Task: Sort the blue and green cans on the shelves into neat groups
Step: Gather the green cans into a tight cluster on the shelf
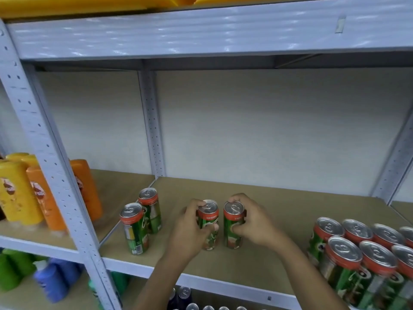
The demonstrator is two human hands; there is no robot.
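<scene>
Far left bay: yellow bottles point(16, 193) and orange bottles point(44, 198) stand tight against the grey upright post point(44, 139); one more orange bottle point(89, 186) sits just past the post. Below them, green bottles point(11, 271) and a blue bottle point(48, 280), blurred.

Main shelf board point(279, 211), left end: two green cans with red collars, upright, one in front point(134, 229) and one behind point(150, 210), touching or nearly so, near the front-left edge. Bare board between them and the hands.

Centre: left hand point(190, 233) grips a green can point(209, 224), fingers wrapped around the body, fingertips at the rim. Right hand point(252, 222) grips a second green can point(232, 224), thumb low on the body, fingers over the top edge. Both cans are upright with bases on the board, just beside each other with a narrow gap. They sit mid-depth, with open board behind up to the back wall point(268, 130).

Right of the right hand: a bare strip of board, then a packed cluster of green cans point(357, 253) in rows at the front-right edge, touching each other and running out of view.

Lower shelf, under the front lip point(223, 285): dark can tops point(184, 294) partly visible; colour hard to tell.
</scene>
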